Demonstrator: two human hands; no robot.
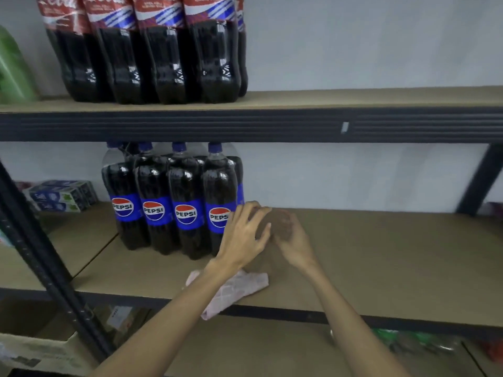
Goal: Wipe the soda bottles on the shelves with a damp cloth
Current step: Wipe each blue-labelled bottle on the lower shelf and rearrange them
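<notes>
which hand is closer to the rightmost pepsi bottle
Left. The left hand is right beside the rightmost Pepsi bottle, overlapping its label in this view. The right hand is farther right, beyond the left hand.

Pepsi bottles [174,186]: clear glossy plastic, sharp highlights. Blue labels [155,210]: glossy film.
Coca-Cola bottles [152,58]: same glossy plastic. Red labels [160,9]: film, blurred.
Cloth [242,287]: pale pink fabric, matt, crumpled, faint lattice pattern.
Shelf board [381,254]: brown fibreboard look, matt, smooth.
Front beam [245,126]: dark painted metal, ribbed, dull sheen.
Upright post [35,248]: dark metal, perforated.
Green bottle [13,69]: translucent plastic, blurred.
Toothpaste cartons [62,195]: printed paperboard, slight gloss.
Box below [32,349]: plain cardboard, matt.
Wall [353,42]: painted, matt, smooth.
</notes>
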